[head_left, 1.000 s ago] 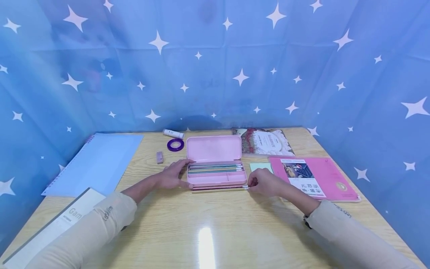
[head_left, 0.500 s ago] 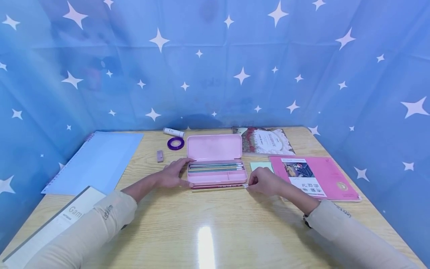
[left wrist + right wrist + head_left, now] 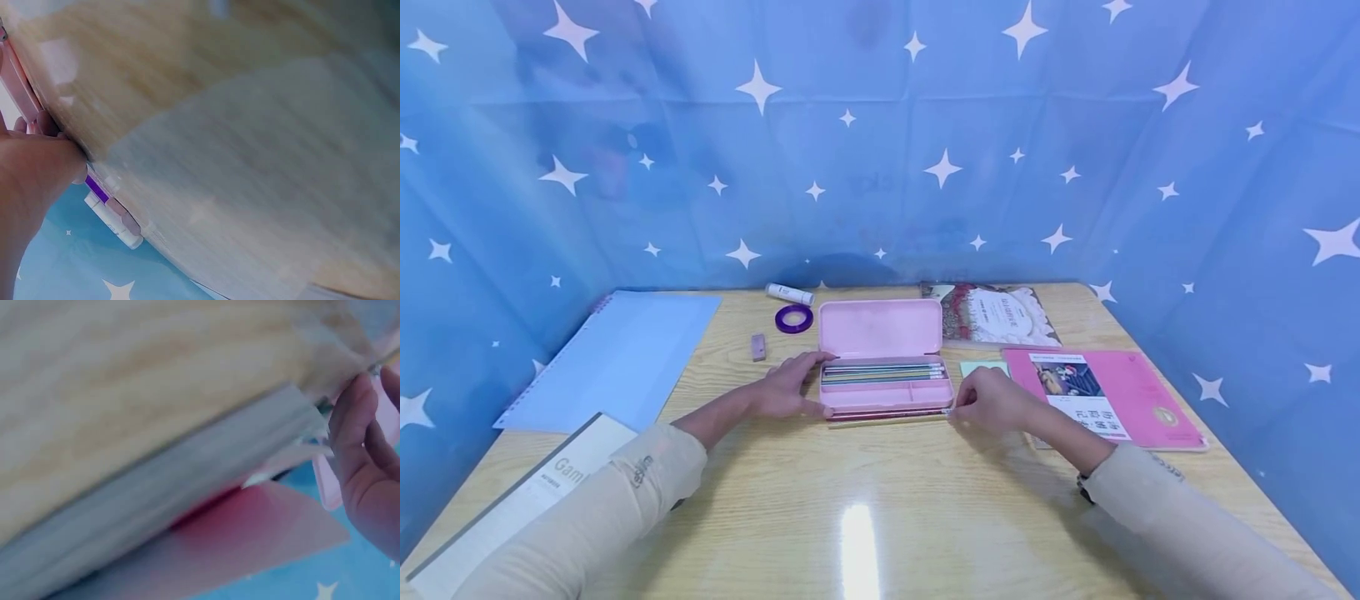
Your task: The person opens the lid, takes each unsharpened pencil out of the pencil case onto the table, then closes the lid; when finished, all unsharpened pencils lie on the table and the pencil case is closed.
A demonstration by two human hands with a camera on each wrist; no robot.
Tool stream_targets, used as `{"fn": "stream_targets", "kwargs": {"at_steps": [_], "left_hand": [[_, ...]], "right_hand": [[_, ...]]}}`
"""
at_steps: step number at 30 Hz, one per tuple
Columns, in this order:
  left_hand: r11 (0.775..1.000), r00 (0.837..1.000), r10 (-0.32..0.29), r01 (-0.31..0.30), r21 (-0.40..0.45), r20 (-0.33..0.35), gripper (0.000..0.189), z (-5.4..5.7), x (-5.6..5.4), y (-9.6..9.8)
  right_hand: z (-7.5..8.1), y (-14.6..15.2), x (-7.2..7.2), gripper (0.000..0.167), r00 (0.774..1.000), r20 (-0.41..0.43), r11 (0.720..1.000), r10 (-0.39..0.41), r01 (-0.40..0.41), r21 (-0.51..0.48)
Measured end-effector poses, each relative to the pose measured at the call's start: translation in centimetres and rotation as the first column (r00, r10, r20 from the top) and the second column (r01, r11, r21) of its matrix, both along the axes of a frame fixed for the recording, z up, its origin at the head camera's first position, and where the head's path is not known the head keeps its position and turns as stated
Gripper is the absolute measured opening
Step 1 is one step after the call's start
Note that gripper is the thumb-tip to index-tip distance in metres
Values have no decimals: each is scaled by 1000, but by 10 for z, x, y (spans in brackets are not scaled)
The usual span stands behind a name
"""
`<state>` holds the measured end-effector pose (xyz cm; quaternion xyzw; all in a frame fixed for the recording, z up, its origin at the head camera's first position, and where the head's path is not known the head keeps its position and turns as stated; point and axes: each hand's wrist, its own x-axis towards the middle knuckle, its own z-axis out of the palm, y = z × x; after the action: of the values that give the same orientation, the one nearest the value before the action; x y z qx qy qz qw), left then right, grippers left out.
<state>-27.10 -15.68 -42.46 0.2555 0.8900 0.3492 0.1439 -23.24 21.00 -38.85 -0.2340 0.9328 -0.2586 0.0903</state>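
Observation:
In the head view a pink pencil case [image 3: 880, 328] stands with its lid up. Several pencils [image 3: 880, 373] lie in its back compartment. My left hand [image 3: 784, 388] grips the case's left end, thumb at the front corner and fingers toward the hinge. Along the front of the case lie a dark red pencil [image 3: 887, 414] and a tan pencil [image 3: 887, 422]. At their right ends my right hand [image 3: 996, 402] pinches the tan one between thumb and fingertips, which hide its tip. The right wrist view shows the curled right hand [image 3: 369, 450] beside the pink case.
A purple tape roll [image 3: 793, 318], white glue stick [image 3: 790, 293] and eraser [image 3: 758, 347] lie left of the case. Right of it are a green paper [image 3: 983, 367], a pink book [image 3: 1131, 400] and a patterned book [image 3: 1000, 315]. A blue-white sheet [image 3: 617, 358] and white notebook [image 3: 542, 492] lie left.
My right fingertips have shifted slightly and cover more of the front pencils' ends. My left hand keeps its place on the case; the head view has shifted a little.

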Motion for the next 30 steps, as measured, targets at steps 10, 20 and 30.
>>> {"fn": "stream_targets", "kwargs": {"at_steps": [10, 20, 30], "left_hand": [[1000, 1000, -1, 1, 1, 4, 93, -1, 0, 0], [1000, 1000, -9, 9, -26, -3, 93, 1, 0, 3], [999, 1000, -4, 3, -47, -24, 92, 2, 0, 3]], "right_hand": [[23, -10, -17, 6, 999, -37, 999, 35, -36, -40], [24, -28, -41, 8, 993, -40, 992, 111, -112, -48], [14, -39, -61, 19, 996, -5, 996, 92, -92, -10]]}}
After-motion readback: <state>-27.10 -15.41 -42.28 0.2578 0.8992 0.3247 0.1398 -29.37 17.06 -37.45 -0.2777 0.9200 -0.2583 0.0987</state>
